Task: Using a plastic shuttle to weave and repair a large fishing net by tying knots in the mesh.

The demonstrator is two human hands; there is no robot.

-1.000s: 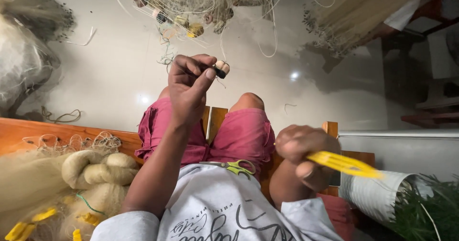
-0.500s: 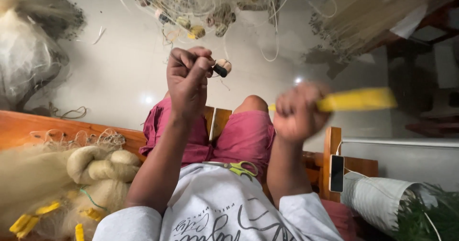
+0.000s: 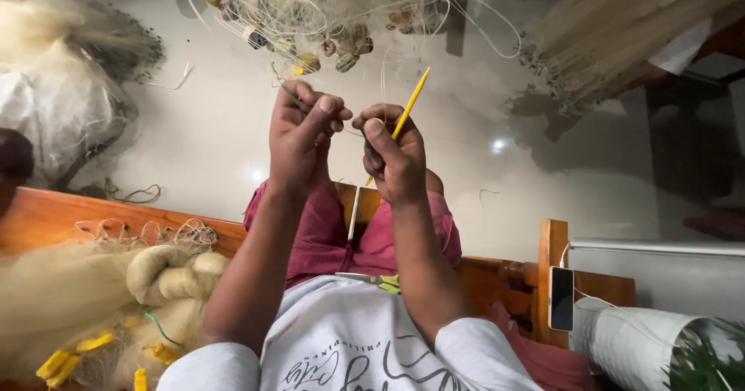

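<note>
We hold both hands up close together over our knees: the left hand [image 3: 304, 139] pinches a thin line of the fishing net [image 3: 310, 7], fingers closed on it, while the right hand [image 3: 394, 158] is curled shut around a yellow netting needle [image 3: 410, 105] that slants up past the fingertips. The net with its small floats hangs bunched on the pale floor [image 3: 209, 127] just beyond the hands. Scissors [image 3: 380, 282] lie in our lap; a heap of cream net [image 3: 93, 298] sits on the wooden bench [image 3: 46, 212] at left, a phone [image 3: 560, 298] at right.
</note>
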